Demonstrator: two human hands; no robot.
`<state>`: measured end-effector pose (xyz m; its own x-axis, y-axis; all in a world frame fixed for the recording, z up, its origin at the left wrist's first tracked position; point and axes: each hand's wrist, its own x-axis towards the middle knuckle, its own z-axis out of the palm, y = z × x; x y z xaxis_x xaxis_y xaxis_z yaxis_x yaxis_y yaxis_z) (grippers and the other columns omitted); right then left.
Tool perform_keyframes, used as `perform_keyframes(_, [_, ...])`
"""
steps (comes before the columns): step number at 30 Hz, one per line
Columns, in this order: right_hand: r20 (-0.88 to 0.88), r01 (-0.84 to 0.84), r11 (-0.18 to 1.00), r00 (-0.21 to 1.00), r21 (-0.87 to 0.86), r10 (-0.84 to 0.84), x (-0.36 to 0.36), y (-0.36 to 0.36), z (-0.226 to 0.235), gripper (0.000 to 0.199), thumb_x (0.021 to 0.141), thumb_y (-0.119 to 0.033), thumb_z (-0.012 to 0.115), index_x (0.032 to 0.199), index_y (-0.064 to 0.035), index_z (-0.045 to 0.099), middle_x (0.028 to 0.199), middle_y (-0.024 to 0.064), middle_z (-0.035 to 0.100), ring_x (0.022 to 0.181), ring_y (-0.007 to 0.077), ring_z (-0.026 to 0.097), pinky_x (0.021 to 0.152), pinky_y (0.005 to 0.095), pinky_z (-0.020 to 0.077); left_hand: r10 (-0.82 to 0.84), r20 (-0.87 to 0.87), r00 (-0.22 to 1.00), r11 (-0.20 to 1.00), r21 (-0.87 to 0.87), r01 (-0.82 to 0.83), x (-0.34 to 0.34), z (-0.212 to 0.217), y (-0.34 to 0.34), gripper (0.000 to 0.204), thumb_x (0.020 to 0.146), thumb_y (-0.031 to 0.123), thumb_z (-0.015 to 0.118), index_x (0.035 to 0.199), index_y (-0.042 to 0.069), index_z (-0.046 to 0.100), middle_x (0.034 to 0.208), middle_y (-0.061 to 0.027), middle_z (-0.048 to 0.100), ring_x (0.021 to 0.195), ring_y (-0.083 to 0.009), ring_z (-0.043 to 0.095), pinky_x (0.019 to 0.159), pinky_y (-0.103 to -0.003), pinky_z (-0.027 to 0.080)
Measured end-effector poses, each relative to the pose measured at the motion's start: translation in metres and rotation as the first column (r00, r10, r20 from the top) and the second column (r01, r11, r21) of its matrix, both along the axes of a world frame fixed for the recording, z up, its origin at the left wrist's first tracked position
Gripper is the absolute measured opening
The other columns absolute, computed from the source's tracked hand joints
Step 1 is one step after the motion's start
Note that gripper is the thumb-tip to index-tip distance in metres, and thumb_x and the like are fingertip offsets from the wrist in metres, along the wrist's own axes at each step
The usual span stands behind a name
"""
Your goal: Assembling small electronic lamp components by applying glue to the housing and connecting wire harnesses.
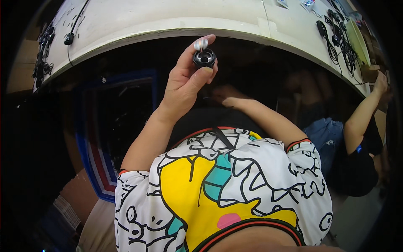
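Raised near the table's front edge, my left hand (187, 77) is closed around a short black cylindrical part (204, 58). Its round end faces up and shows a shiny inner ring around a dark centre. My thumb presses its near side, with fingers wrapped round the far side. A small whitish, shiny piece (200, 44) shows at the index finger, just above the part's rim; I cannot make out what it is. My right hand (226, 95) is lower, in the shadow below the table edge, to the right of my left wrist. Its fingers are too dark to read.
The white table (168, 17) curves across the top. Black cables lie at its left (44, 54) and right (342, 40), near a pale green tray (357, 38). A blue-rimmed container (86, 164) stands below left. Another person's arm (363, 113) reaches toward the table at right.
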<state>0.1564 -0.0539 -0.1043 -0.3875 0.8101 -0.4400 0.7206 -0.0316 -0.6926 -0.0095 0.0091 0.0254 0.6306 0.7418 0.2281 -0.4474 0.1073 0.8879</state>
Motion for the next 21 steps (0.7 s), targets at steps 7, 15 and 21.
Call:
perform_keyframes(7, [-0.008, -0.074, 0.995, 0.997, -0.059, 0.074, 0.001, 0.004, -0.022, 0.039, 0.083, -0.039, 0.049, 0.111, -0.0132, 0.056, 0.105, 0.0142, 0.057, 0.096, 0.0307, 0.054, 0.085, 0.0389, 0.0409, -0.028, -0.018, 0.999, 0.995, 0.092, 0.030, 0.004, 0.011, -0.001, 0.059, 0.083, 0.025, 0.056, 0.130, -0.001, 0.029, 0.079, -0.0055, 0.050, 0.065, -0.0080, 0.041, 0.058, -0.019, 0.034])
perform_keyframes(15, [0.107, -0.054, 0.998, 0.993, -0.039, 0.058, 0.008, 0.013, 0.072, 0.032, 0.079, -0.024, 0.057, 0.107, -0.0085, 0.056, 0.096, 0.0183, 0.059, 0.093, 0.0312, 0.055, 0.081, 0.0378, 0.0430, 0.023, -0.027, 0.999, 0.992, 0.123, -0.019, -0.009, 0.024, 0.018, 0.061, 0.080, 0.028, 0.060, 0.126, -0.002, 0.032, 0.079, -0.0070, 0.051, 0.059, -0.0093, 0.043, 0.053, -0.019, 0.035])
perform_keyframes(21, [-0.259, 0.149, 0.850, 0.966, 0.506, -0.015, 0.007, 0.089, 0.206, 0.013, 0.079, -0.013, 0.059, 0.086, -0.0028, 0.062, 0.072, 0.0057, 0.061, 0.053, 0.0081, 0.052, 0.049, 0.0214, 0.0425, 0.066, 0.096, 0.993, 0.998, -0.026, -0.064, -0.033, 0.012, 0.027, 0.047, 0.080, 0.021, 0.059, 0.118, -0.001, 0.042, 0.068, -0.0021, 0.048, 0.060, -0.0058, 0.041, 0.052, -0.017, 0.031])
